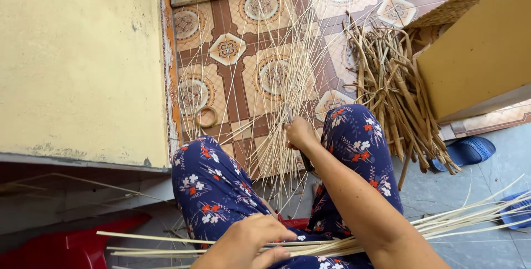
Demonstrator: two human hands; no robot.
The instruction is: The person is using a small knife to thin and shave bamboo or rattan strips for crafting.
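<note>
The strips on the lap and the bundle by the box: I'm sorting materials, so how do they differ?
The lap strips are pale, thin, flat and straight, lying across the knees; the floor bundle is browner, thicker and tangled, heaped beside the box. The left hand rests on the strips; no hand touches the bundle. Both are plant weaving material.
</note>
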